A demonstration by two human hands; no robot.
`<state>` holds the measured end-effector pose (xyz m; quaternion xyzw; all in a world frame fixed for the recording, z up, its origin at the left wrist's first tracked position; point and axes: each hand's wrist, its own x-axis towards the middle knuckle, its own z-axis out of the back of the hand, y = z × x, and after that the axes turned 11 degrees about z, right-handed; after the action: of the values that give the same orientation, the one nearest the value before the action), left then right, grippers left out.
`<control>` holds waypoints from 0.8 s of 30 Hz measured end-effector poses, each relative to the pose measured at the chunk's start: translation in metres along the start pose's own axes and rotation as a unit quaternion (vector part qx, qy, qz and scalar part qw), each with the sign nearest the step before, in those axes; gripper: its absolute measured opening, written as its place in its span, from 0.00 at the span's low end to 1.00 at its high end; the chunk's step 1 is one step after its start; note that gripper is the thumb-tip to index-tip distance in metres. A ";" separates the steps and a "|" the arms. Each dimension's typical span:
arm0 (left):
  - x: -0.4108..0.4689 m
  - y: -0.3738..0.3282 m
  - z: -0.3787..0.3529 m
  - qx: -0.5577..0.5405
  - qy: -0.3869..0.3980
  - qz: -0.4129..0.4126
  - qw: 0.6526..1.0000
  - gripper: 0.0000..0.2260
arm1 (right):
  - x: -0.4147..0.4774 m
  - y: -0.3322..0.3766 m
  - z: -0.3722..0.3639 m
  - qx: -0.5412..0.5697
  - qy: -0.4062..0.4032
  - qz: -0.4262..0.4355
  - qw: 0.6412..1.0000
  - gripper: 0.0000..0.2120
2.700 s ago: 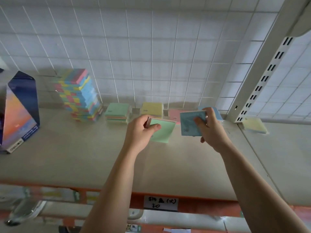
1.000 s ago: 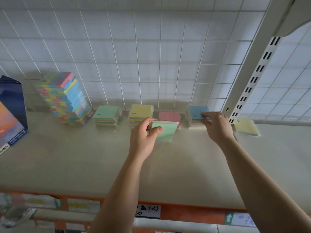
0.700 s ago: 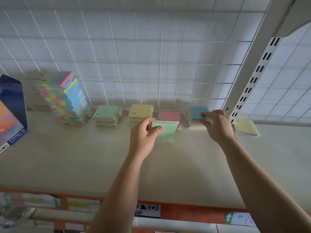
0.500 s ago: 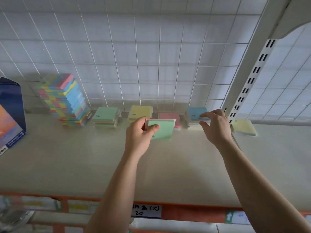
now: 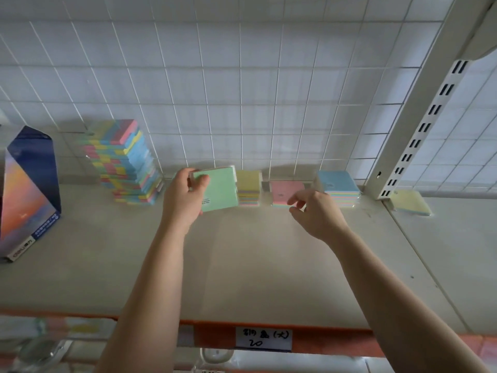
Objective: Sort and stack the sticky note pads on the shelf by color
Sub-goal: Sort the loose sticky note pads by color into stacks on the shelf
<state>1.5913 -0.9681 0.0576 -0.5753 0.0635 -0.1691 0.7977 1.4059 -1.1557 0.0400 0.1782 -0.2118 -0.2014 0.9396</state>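
Beige shelf [image 5: 242, 265] against wire grid | my left hand [image 5: 183, 201] pinches green pad [image 5: 219, 189], thumb on its face, tilted just beside yellow-topped pile [image 5: 249, 190] | my right hand [image 5: 316, 215] holds nothing, fingers loosely curled, near pink-topped pile [image 5: 285, 191] | to do well: lower the pad flat, square its edges, don't nudge the yellow neighbour, lift thumb last.

Green pad [image 5: 219, 188]: mint face, small dark printed lines near one corner.
Yellow-topped stack [image 5: 248, 180], pink-topped stack [image 5: 285, 190], blue-topped stack [image 5: 336, 181]: sides striped in pastels.
Tall stack [image 5: 126, 162]: mixed bands of blue, yellow, pink and green.
Lone pad [image 5: 410, 201]: pale yellow.
Box [image 5: 27, 189]: navy, with an orange-to-pink gradient.
Shelf [image 5: 242, 265]: beige. Its front edge [image 5: 336, 341]: orange.
Label [image 5: 263, 338]: white, black handwriting.
Wire grid [image 5: 242, 90]: white.
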 end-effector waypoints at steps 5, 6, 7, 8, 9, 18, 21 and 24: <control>0.024 0.008 0.027 0.001 0.004 0.033 0.999 0.17 | 0.007 0.025 -0.017 0.015 0.038 0.026 0.999 0.08; 0.028 0.010 0.030 0.006 -0.007 0.036 0.999 0.19 | 0.008 0.028 -0.020 0.012 0.044 0.029 0.999 0.08; 0.033 0.012 0.033 0.014 -0.020 0.035 0.999 0.20 | 0.010 0.031 -0.022 0.009 0.049 0.033 0.998 0.08; 0.037 0.015 0.036 0.025 -0.034 0.029 0.999 0.19 | 0.011 0.034 -0.024 0.007 0.052 0.035 0.998 0.08; 0.040 0.018 0.037 0.043 -0.046 0.017 0.998 0.17 | 0.011 0.037 -0.027 0.007 0.055 0.035 0.998 0.08; 0.049 0.040 0.026 0.211 -0.120 -0.046 0.969 0.06 | 0.007 0.044 -0.043 0.015 0.055 0.017 0.998 0.09; 0.048 0.047 0.027 0.218 -0.112 -0.054 0.968 0.08 | 0.003 0.043 -0.048 0.013 0.034 0.029 0.999 0.08; 0.040 0.043 0.029 0.233 -0.087 -0.040 0.968 0.17 | 0.001 0.041 -0.050 0.015 0.018 0.038 0.999 0.07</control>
<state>1.6463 -0.9436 0.0305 -0.3885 -0.0703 -0.1603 0.9047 1.4430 -1.1087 0.0148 0.1873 -0.2047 -0.1594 0.9474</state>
